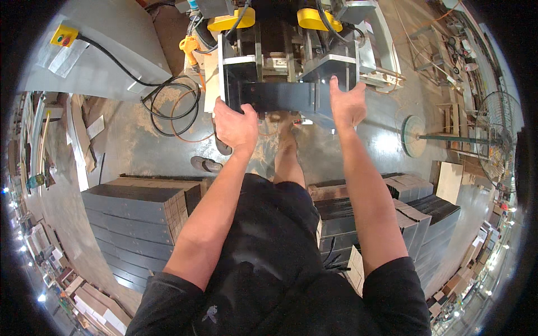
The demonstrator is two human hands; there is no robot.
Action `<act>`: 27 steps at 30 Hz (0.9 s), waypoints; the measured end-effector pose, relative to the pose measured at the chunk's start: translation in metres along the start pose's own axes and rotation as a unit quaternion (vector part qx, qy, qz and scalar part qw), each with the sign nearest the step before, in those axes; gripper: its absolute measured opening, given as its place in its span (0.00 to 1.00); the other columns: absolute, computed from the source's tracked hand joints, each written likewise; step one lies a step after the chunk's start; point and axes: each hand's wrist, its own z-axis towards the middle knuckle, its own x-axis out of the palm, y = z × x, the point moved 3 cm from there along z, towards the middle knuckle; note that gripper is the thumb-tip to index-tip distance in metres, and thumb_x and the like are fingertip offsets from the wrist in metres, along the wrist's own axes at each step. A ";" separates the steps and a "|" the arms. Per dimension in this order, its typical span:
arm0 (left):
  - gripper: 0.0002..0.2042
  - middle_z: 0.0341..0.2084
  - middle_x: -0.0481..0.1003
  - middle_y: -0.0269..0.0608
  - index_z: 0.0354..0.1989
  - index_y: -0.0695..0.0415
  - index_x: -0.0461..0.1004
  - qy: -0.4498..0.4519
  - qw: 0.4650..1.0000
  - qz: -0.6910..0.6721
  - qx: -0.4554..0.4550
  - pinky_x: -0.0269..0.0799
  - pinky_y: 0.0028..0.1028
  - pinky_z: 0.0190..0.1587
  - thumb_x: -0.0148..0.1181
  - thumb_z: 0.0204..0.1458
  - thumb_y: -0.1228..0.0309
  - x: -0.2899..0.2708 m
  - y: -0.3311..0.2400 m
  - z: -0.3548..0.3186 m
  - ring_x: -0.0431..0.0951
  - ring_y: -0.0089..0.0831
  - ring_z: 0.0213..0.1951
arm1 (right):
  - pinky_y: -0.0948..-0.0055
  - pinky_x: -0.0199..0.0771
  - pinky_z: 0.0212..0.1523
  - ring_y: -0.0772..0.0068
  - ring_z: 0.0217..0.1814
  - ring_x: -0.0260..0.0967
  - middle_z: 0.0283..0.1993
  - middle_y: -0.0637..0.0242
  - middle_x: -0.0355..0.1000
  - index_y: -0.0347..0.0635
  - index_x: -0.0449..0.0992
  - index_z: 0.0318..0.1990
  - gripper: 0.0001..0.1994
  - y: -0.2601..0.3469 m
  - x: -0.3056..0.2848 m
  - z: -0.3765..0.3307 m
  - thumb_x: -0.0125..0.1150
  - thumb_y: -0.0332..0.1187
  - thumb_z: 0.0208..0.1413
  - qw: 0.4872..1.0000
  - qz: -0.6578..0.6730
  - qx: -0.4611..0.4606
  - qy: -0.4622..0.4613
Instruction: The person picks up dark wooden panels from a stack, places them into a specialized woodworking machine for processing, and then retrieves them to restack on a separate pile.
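Note:
A dark grey board (283, 97) spans crosswise in front of me, against a machine with two upright black plates. My left hand (235, 126) is closed round its left end, thumb on top and fingers partly hidden. At the other end my right hand (348, 105) grips it, thumb pointing forward over the right black plate (325, 70). The left black plate (241, 71) stands just ahead of my left hand. How the board meets the plates is hard to make out.
Stacks of dark boards stand left (131, 218) and right (342, 224) of my legs. A grey cabinet (112, 45) carries a yellow switch box (64, 35); its black cable (171, 106) coils on the floor. A stand fan (496, 140) is at right. Yellow guards (319, 19) top the machine.

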 end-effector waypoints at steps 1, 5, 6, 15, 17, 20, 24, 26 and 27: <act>0.32 0.49 0.73 0.56 0.60 0.67 0.65 -0.016 1.000 0.012 0.018 0.70 0.46 0.54 0.61 0.46 0.64 0.002 -0.001 0.003 0.75 0.54 0.51 | 0.47 0.75 0.46 0.43 0.46 0.76 0.44 0.50 0.76 0.40 0.70 0.46 0.33 0.007 -0.004 0.003 0.67 0.61 0.46 1.000 0.006 0.003 0.007; 0.32 0.48 0.73 0.55 0.60 0.67 0.65 -0.020 0.999 0.005 0.030 0.71 0.48 0.52 0.61 0.46 0.64 0.000 0.000 0.000 0.75 0.53 0.50 | 0.47 0.73 0.49 0.38 0.47 0.75 0.45 0.47 0.77 0.39 0.70 0.48 0.33 0.004 -0.005 0.001 0.67 0.60 0.47 1.000 0.023 0.017 0.008; 0.32 0.48 0.73 0.55 0.60 0.67 0.65 -0.020 0.999 -0.001 0.032 0.72 0.48 0.51 0.61 0.46 0.64 -0.001 -0.002 0.001 0.75 0.53 0.49 | 0.47 0.73 0.49 0.38 0.48 0.75 0.45 0.47 0.77 0.39 0.69 0.48 0.33 0.004 -0.007 0.002 0.67 0.60 0.47 1.000 0.026 0.013 0.007; 0.32 0.50 0.73 0.58 0.61 0.66 0.65 0.010 0.999 -0.040 0.005 0.70 0.48 0.53 0.60 0.46 0.62 -0.002 0.005 0.001 0.74 0.56 0.52 | 0.46 0.74 0.44 0.39 0.43 0.75 0.41 0.50 0.76 0.40 0.68 0.42 0.31 0.002 -0.001 -0.002 0.67 0.60 0.47 0.999 0.011 -0.026 -0.025; 0.32 0.50 0.73 0.58 0.61 0.67 0.65 0.026 0.999 -0.039 -0.010 0.70 0.48 0.53 0.60 0.46 0.62 -0.006 0.001 0.002 0.74 0.56 0.52 | 0.46 0.74 0.43 0.40 0.43 0.75 0.40 0.50 0.77 0.40 0.68 0.42 0.31 0.000 0.002 -0.002 0.67 0.60 0.47 0.999 0.007 -0.026 -0.028; 0.32 0.51 0.73 0.59 0.60 0.67 0.65 0.018 0.999 -0.032 -0.006 0.69 0.49 0.54 0.60 0.46 0.62 -0.005 0.002 0.001 0.74 0.56 0.52 | 0.45 0.74 0.43 0.40 0.43 0.75 0.40 0.50 0.77 0.39 0.68 0.42 0.31 0.000 0.004 0.000 0.67 0.60 0.47 0.999 0.001 -0.023 -0.030; 0.32 0.51 0.74 0.59 0.60 0.67 0.66 -0.007 0.999 -0.029 0.016 0.70 0.49 0.54 0.61 0.46 0.62 0.001 0.004 0.001 0.75 0.57 0.52 | 0.46 0.74 0.46 0.38 0.44 0.76 0.41 0.47 0.78 0.37 0.70 0.42 0.34 -0.005 0.008 -0.001 0.68 0.62 0.46 0.999 0.016 -0.035 -0.032; 0.32 0.50 0.74 0.59 0.60 0.67 0.66 -0.011 0.999 -0.025 0.016 0.70 0.49 0.53 0.61 0.46 0.62 0.000 0.001 0.001 0.75 0.57 0.51 | 0.46 0.74 0.46 0.38 0.44 0.76 0.41 0.47 0.78 0.37 0.70 0.42 0.34 0.000 0.007 0.003 0.68 0.62 0.46 0.999 0.009 -0.030 -0.039; 0.32 0.50 0.74 0.59 0.59 0.67 0.66 -0.009 1.000 -0.022 0.015 0.71 0.49 0.53 0.61 0.46 0.62 0.000 0.002 0.000 0.75 0.57 0.51 | 0.47 0.75 0.46 0.39 0.44 0.76 0.41 0.47 0.78 0.37 0.70 0.42 0.34 -0.001 0.005 0.000 0.68 0.62 0.46 0.999 0.007 -0.028 -0.032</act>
